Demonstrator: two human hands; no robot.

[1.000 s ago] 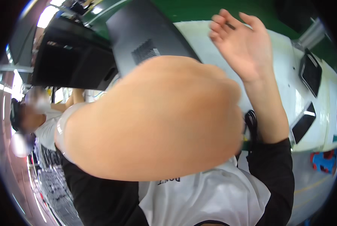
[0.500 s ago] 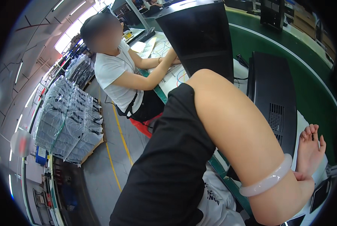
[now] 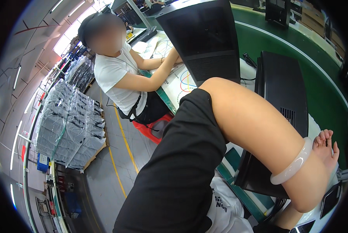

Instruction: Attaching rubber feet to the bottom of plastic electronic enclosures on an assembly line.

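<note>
- While the left hand (image 3: 324, 149) hovers just right of the flat black monitor (image 3: 281, 85), its fingers (image 3: 326, 136) are loosely apart, holding nothing.
- The monitor lies on the table (image 3: 313, 123); it is probably rigid, weighty and smooth, best gripped by opposite side edges.

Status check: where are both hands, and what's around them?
One hand in view, fingers spread, holding nothing, beside the black computer case; which hand, unclear. Pale bangle on that wrist. Bent forearm blocks most of the view.
</note>
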